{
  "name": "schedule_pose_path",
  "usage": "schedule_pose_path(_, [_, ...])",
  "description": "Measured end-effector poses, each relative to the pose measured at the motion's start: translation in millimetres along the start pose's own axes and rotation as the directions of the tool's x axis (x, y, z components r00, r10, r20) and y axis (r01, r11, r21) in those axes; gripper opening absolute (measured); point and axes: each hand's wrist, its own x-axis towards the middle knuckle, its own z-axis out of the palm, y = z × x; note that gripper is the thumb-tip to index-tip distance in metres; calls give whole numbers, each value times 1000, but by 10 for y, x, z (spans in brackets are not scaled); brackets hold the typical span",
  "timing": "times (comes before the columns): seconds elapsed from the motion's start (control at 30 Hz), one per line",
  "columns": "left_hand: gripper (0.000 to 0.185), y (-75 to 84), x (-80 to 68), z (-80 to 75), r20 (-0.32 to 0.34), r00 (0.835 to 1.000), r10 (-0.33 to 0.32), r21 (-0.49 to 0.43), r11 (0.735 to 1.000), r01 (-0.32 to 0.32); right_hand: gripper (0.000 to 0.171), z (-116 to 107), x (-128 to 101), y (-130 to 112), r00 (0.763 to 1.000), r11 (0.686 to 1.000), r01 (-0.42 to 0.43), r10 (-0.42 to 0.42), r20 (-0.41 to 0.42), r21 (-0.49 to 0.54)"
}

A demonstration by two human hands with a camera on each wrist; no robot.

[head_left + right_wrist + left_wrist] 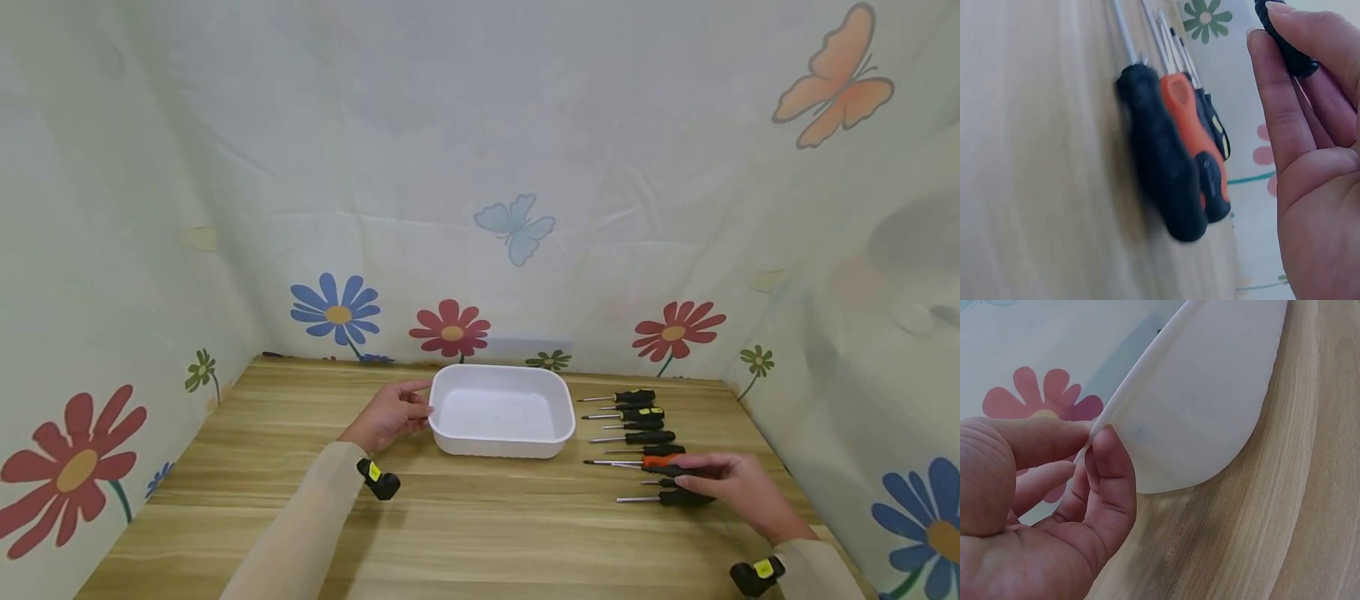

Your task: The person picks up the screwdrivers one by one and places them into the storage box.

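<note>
1. While the white plastic tray (501, 410) sits near the middle of the wooden counter (480, 517), nothing lies inside it: its floor shows bare in the head view, so by my reading the sorting has hardly begun
2. At the tray's left rim, the left hand (388, 414) steadies it; the left wrist view shows the thumb and fingers (1110, 481) pinching the thin white lip, thumb on one side and fingers curled against the other
3. Right of the tray, a row of screwdrivers (633, 433) lies on the counter, shafts pointing toward the tray, handles to the right; most have black handles, some with yellow marks, and one is the orange-handled screwdriver (660, 459)
4. Over the nearer end of that row, the right hand (738, 487) reaches in, and its fingers (1279, 112) close round a black screwdriver handle (1285, 37); the right wrist view shows the handle caught at the fingertips, apart from the neighbours lying below, though how firm the hold is I cannot tell
5. Judged from this, one tool is being taken up and none is in the tray; the whole row, the orange one included, is left on the counter
</note>
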Motion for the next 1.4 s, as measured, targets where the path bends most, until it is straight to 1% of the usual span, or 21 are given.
schedule_pose_path(0.2, [63,-3,-16,19,5,1000,-12,-4,1000,12,34,12,104,-99,1000,1000,7,-7,0,-3])
schedule_pose_path(0.37, [63,-12,-9,21,6,1000,-15,-7,1000,15,34,27,167,-202,1000,1000,18,-18,-16,-21])
schedule_pose_path(0.47, [63,-12,-7,26,7,1000,-13,-5,1000,13,34,32,199,-252,999,999,31,-31,-12,-10])
schedule_pose_path(0.57, [63,-8,-13,31,4,1000,-14,-8,1000,14,37,32,232,-282,1000,999,30,-30,-4,38])
schedule_pose_path(0.7, [63,-13,-8,25,1,1000,-12,-10,1000,12,38,43,281,-317,998,996,60,-59,-9,67])
schedule_pose_path(0.83, [62,-23,0,14,0,1000,-11,-10,1000,11,36,65,338,-344,995,994,100,-98,-27,44])
schedule_pose_path(0.93, [61,-29,1,12,-4,1000,-10,-14,1000,10,37,78,383,-368,994,994,107,-106,-33,33])
schedule_pose_path(1.1, [60,-32,-2,19,-12,1000,-8,-18,1000,8,39,98,462,-406,993,991,117,-116,-26,62])
schedule_pose_path(1.2, [60,-32,2,22,-20,1000,-13,-21,1000,12,37,110,507,-427,990,988,141,-140,-21,70])
schedule_pose_path(1.4, [60,-29,1,23,-24,1000,-15,-30,999,14,33,125,592,-488,985,984,172,-172,-13,42])
